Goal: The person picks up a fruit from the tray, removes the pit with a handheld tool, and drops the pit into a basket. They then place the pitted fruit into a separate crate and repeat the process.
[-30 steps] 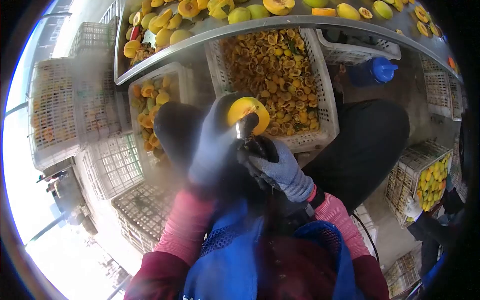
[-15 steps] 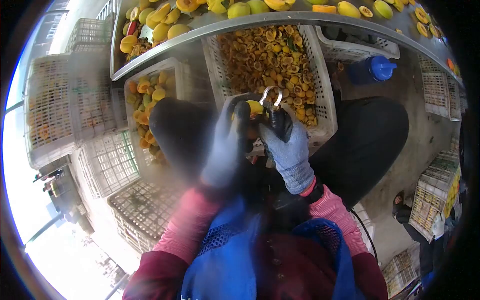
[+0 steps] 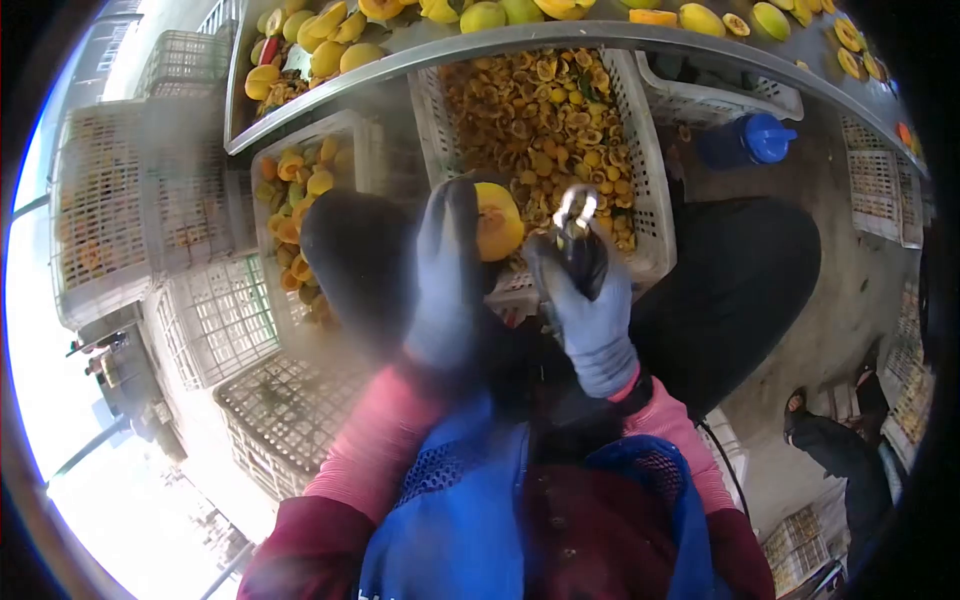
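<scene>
My left hand (image 3: 443,270), in a grey-blue glove with dark fingers, grips a halved yellow peach (image 3: 497,222) whose cut face is turned toward me. A little to its right, my right hand (image 3: 594,325) is closed round the handle of a pitting tool with a bright metal loop (image 3: 576,206) at its top. The loop stands apart from the peach. Both hands are over my lap, just in front of a white crate (image 3: 652,170) filled with brown-yellow, cup-shaped fruit scraps (image 3: 535,115).
A metal-edged table (image 3: 560,35) carries whole and cut peaches. To the left, a smaller crate (image 3: 352,130) holds peach halves, near stacked crates (image 3: 100,200). A blue jug (image 3: 765,138) stands on the floor at right. Another person's leg (image 3: 850,465) shows at lower right.
My hands have moved apart. The metal loop has come away from the peach and shifted right, and the peach's cut face now shows. At right, the other person has moved.
</scene>
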`<action>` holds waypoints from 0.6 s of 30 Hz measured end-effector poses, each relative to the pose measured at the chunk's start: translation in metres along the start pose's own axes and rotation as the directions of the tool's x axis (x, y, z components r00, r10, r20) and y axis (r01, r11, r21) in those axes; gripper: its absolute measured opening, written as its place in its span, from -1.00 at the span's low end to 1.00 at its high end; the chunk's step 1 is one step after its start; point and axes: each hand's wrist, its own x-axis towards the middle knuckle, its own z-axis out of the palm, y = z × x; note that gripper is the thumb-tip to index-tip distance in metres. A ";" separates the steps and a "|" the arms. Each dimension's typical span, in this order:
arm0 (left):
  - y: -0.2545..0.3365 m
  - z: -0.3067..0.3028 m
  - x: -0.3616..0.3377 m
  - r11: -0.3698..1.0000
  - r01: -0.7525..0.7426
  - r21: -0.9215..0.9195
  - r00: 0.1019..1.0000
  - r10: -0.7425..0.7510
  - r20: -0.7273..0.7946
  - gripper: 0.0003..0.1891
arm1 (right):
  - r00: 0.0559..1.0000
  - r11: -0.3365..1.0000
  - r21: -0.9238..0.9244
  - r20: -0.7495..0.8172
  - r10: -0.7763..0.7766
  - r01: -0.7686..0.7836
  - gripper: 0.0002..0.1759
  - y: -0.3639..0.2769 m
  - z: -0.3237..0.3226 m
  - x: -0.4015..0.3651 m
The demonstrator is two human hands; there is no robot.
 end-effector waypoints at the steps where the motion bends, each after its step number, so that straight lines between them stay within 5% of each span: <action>1: 0.006 -0.001 0.003 0.951 0.204 -0.231 0.979 -0.197 0.055 -0.66 | 0.993 0.986 -0.128 0.070 -0.094 0.102 -0.74 0.007 -0.004 0.003; 2: 0.011 -0.002 0.005 0.810 0.391 -0.436 0.917 -0.385 0.107 -0.73 | 0.973 0.947 -0.246 0.149 -0.175 0.208 -0.72 0.016 -0.006 0.003; 3: 0.003 0.008 0.001 0.886 0.280 -0.370 0.957 -0.286 0.040 -0.74 | 0.971 0.897 -0.383 0.172 -0.167 0.222 -0.69 0.023 -0.007 -0.003; 5: 0.002 0.012 0.001 0.784 0.309 -0.539 0.939 -0.341 0.044 -0.74 | 0.967 0.736 -0.632 0.214 -0.136 0.243 -0.62 0.028 -0.007 -0.017; 7: -0.004 0.018 -0.004 0.903 0.160 -0.399 0.981 -0.191 -0.041 -0.74 | 0.972 0.794 -0.571 0.211 -0.107 0.211 -0.58 0.029 -0.005 -0.018; 9: -0.006 0.019 -0.006 0.901 0.160 -0.404 0.980 -0.193 -0.042 -0.74 | 0.971 0.834 -0.521 0.228 -0.070 0.182 -0.54 0.024 -0.003 -0.017; 11: -0.002 0.015 -0.007 0.770 0.314 -0.556 0.935 -0.352 0.041 -0.71 | 0.964 0.858 -0.490 0.266 -0.021 0.154 -0.52 0.018 -0.002 -0.017; 13: -0.013 0.019 -0.010 0.947 0.056 -0.317 0.994 -0.083 -0.073 -0.68 | 0.968 0.880 -0.461 0.252 0.008 0.113 -0.54 0.028 -0.001 -0.020; 16: -0.018 0.019 -0.015 0.972 -0.055 -0.227 0.998 0.043 -0.055 -0.63 | 0.946 0.885 -0.459 0.315 0.080 0.078 -0.55 0.026 -0.005 -0.020; 18: -0.015 0.015 -0.013 0.932 0.072 -0.354 0.997 -0.062 0.039 -0.65 | 0.929 0.905 -0.419 0.359 0.093 0.071 -0.57 0.026 -0.008 -0.018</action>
